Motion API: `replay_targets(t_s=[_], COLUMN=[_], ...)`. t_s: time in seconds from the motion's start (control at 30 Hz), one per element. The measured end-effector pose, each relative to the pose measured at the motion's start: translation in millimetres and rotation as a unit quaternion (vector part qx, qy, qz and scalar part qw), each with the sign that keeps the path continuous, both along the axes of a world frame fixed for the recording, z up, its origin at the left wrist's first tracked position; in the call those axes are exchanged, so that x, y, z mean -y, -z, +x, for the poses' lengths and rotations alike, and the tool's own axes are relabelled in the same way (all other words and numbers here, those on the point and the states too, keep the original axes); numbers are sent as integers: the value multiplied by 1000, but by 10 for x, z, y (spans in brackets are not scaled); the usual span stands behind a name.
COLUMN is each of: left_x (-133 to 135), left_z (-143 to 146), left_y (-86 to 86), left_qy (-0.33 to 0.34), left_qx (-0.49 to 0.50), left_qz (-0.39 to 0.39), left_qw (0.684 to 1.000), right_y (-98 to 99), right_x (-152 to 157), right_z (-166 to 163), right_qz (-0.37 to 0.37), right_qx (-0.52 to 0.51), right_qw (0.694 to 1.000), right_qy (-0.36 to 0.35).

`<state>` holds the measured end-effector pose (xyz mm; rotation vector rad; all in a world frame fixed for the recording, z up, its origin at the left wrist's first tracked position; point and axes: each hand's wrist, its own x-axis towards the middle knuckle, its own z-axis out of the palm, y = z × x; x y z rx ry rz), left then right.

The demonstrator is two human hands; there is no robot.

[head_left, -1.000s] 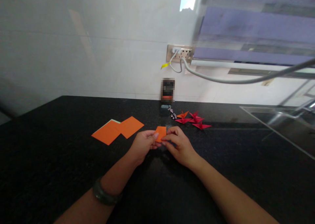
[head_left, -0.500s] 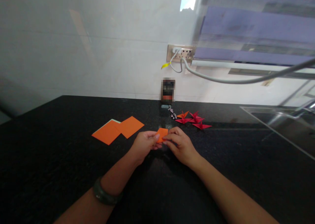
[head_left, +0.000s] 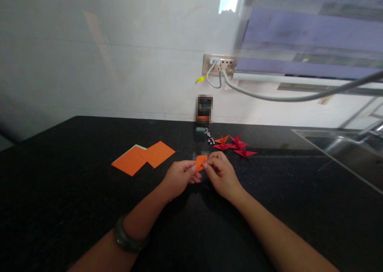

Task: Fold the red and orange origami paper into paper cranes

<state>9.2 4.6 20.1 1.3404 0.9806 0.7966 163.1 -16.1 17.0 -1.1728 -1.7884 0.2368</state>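
Note:
Between my hands, just above the dark counter, is a small folded piece of orange origami paper (head_left: 200, 162). My left hand (head_left: 180, 177) pinches its left side, thumb on top and fingers beneath. The thumb and fingers of my right hand (head_left: 223, 174) close on its right edge. Square orange sheets (head_left: 131, 160) lie to the left, with a pale green edge showing under one of them. Behind my right hand stand several folded paper cranes, red ones (head_left: 245, 152) and an orange one (head_left: 222, 139).
A phone-like upright object (head_left: 204, 109), blurred out, leans on the wall with a beaded strap (head_left: 210, 138) before it. A grey cable (head_left: 269, 97) runs from the wall socket (head_left: 219, 65) to the right. The sink (head_left: 338, 144) borders the counter (head_left: 89, 208) at right.
The folded orange paper has shifted slightly right and turned in my fingers. My right thumb has come up onto its near face, and my left hand has followed a little to the right.

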Motion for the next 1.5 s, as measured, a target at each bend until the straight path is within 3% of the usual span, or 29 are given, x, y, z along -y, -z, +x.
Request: replay_targets(t_s=[0.23,0.47,1.5], left_x=[0,9,-2], left_z=[-14,-27,-19], left_y=[9,42,43], left_qy=[29,52,24], left_qx=[-22,-18,-26], left_qz=[45,68,86], left_qw=[998,996,996], right_y=[8,17,11], right_x=[9,-2,18], right_z=[4,-4,-25], right_qz=[-3,-4,-7], right_qx=[0,-14,-9], right_qw=[999,999,999], right_qy=[-44,-37,-41])
